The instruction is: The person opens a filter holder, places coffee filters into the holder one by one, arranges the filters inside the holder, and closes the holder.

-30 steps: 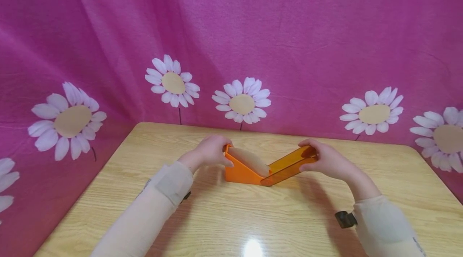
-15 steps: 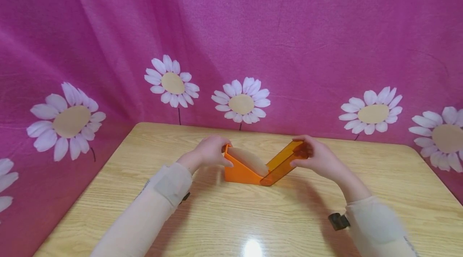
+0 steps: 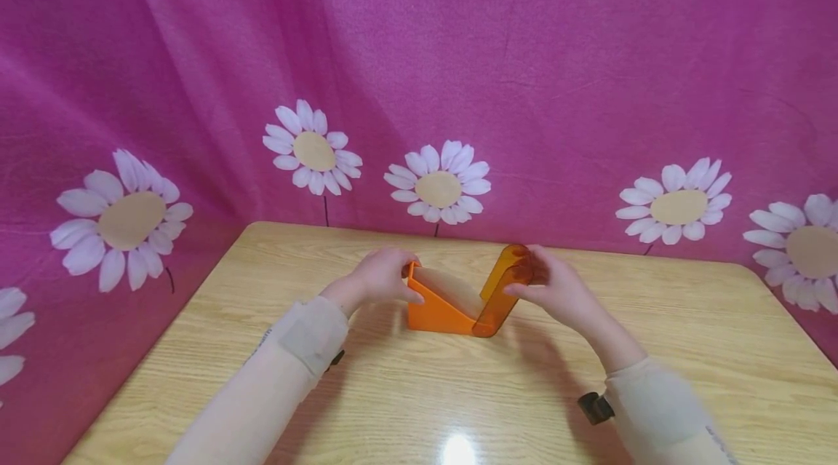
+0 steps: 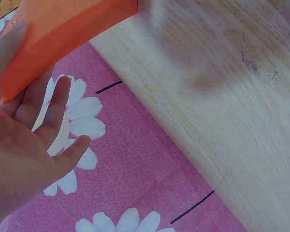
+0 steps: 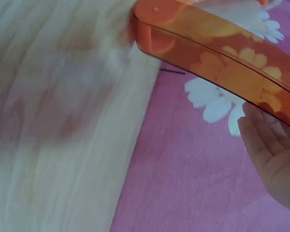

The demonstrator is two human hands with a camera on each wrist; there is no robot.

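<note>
An orange box (image 3: 433, 311) with a sloping top stands on the table, with rounded beige sheets (image 3: 450, 286), paper-like, rising inside it. Its see-through amber lid (image 3: 503, 299) is hinged at the low right end and tilts steeply up to the right. My left hand (image 3: 380, 276) grips the tall left end of the box, thumb on the near side; the left wrist view shows the solid orange wall (image 4: 63, 38) against the thumb and fingers. My right hand (image 3: 559, 289) holds the free end of the lid between thumb and fingers. In the right wrist view, the fingers (image 5: 263, 137) lie under the lid.
The wooden table (image 3: 393, 399) has its back edge just behind the box. A pink cloth (image 3: 556, 86) with white flowers hangs behind and to the left. A black wrist camera (image 3: 596, 408) sits on my right forearm.
My right hand has moved left, swinging the lid from a low slant to a steep tilt towards the box. The left hand and box have stayed in place.
</note>
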